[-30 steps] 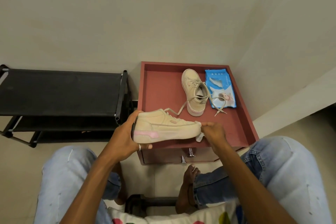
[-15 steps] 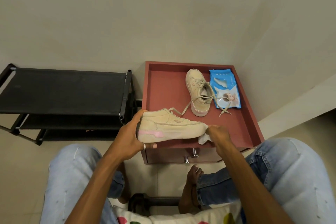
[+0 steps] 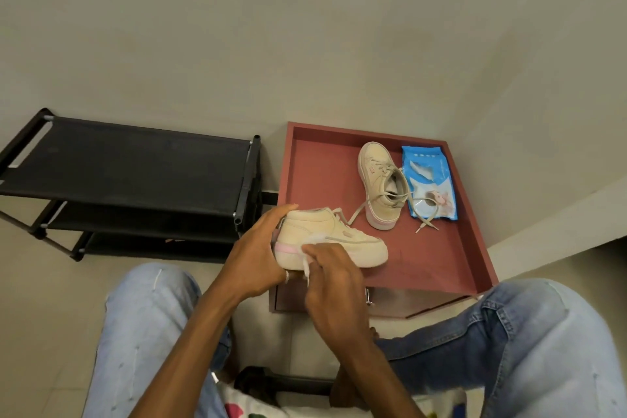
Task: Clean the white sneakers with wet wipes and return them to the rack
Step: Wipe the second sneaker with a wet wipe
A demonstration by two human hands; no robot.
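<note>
My left hand grips the heel of a cream sneaker with a pink stripe, held on its side over the near edge of the red table. My right hand pinches a white wet wipe and presses it against the shoe's side near the pink stripe. The second sneaker stands on the table top with its laces loose. A blue pack of wet wipes lies to its right. The black shoe rack stands to the left.
The red table has a raised rim and drawer knobs at its front. It fits into a corner of grey walls. My knees in light jeans flank the table, and a bare foot rests below.
My right hand has slid with the wipe from the toe of the held sneaker to its middle, near the pink stripe. The shoe's toe now shows uncovered.
</note>
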